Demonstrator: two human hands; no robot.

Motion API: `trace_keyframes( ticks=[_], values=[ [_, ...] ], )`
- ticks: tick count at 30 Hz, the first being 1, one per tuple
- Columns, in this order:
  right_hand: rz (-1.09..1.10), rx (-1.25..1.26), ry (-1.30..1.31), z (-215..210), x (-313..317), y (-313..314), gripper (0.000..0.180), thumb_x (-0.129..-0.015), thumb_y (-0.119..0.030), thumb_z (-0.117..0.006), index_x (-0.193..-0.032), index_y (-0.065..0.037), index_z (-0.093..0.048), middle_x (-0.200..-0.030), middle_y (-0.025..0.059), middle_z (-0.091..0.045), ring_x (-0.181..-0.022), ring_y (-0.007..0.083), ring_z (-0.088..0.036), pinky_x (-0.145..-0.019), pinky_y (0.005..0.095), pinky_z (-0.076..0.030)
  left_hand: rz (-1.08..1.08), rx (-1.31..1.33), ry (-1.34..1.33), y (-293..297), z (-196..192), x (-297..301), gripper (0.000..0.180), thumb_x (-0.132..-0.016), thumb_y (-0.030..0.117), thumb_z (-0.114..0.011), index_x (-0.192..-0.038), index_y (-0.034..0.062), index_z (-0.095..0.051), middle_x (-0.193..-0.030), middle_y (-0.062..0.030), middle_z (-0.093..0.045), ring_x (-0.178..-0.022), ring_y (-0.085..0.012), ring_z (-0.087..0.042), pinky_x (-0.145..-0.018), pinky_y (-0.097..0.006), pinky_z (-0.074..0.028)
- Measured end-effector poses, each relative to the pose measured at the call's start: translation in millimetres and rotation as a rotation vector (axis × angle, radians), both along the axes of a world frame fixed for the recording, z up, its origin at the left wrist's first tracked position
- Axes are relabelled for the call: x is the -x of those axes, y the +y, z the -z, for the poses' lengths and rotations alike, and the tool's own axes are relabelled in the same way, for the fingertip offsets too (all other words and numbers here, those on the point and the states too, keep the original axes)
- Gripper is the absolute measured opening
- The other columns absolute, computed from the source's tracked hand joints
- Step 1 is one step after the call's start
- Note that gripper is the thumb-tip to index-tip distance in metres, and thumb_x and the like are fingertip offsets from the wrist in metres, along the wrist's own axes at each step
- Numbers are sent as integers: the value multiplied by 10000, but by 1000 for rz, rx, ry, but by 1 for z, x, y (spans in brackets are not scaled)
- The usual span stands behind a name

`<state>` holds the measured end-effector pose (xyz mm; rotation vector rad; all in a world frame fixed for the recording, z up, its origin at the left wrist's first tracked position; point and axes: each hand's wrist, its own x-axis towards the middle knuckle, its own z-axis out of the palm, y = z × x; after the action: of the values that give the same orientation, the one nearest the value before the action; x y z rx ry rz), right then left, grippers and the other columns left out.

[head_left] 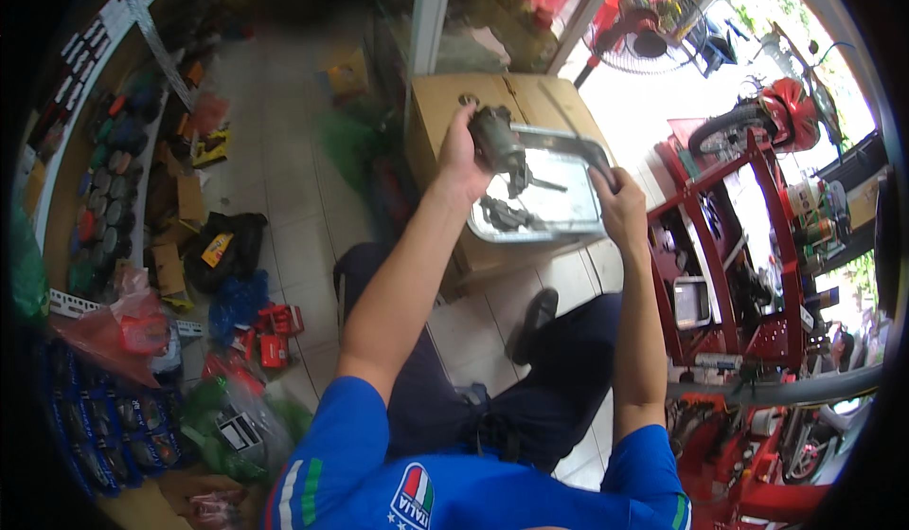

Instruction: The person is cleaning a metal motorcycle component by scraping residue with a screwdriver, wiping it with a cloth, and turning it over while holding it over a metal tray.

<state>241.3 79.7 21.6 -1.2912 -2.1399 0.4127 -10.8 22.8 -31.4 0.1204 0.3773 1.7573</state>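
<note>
My left hand (462, 159) is wrapped round a dark grey cylindrical metal machine part (497, 140), held up over the left side of a shiny metal tray (542, 236). Narrower metal pieces project from the part's lower end. In my right hand (620, 203), closed at the tray's right edge, is a long thin tool (566, 108) with a dark grip. Its shaft slants up and left above the tray, and I cannot make out its kind. Another dark metal part (507, 215) lies inside the tray, near its lower left corner. The tray rests on a cardboard box (440, 113).
A glass cabinet (426, 18) stands behind the box. Shelves of round containers (114, 189) and packages line the left. At right are a red metal frame (724, 246), a red motorbike (791, 113) and a fan (649, 42). Red boxes (275, 336) lie on the tiled floor.
</note>
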Motion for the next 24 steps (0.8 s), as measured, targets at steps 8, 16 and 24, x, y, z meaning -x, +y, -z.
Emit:
trace_keyframes(
  ticks=[8, 16, 24],
  values=[
    [-75, 244, 520, 12, -26, -106, 315, -940, -109, -728, -1213, 13, -630, -1061, 129, -721, -973, 136, -671, -848, 262, -523, -174, 43, 33, -4, -15, -23, 251, -973, 267, -576, -1111, 59, -560, -1020, -124, -637, -932, -276, -651, -863, -448, -556],
    [-109, 32, 392, 20, -15, -104, 284, -903, -113, -749, -1144, 17, -673, -1008, 139, -735, -967, 175, -711, -923, 312, -541, -350, 118, 123, 1, -25, -37, 257, -954, 170, -617, -1201, 115, -574, -1079, -51, -623, -996, -199, -634, -872, -407, -551],
    [-80, 26, 328, 14, -14, -105, 295, -903, -116, -746, -1153, 19, -670, -1056, 163, -743, -1028, 226, -725, -928, 327, -547, -271, 64, 179, 4, -17, -32, 242, -934, 123, -637, -1172, 107, -596, -1054, -32, -636, -977, -174, -640, -856, -356, -552]
  ],
)
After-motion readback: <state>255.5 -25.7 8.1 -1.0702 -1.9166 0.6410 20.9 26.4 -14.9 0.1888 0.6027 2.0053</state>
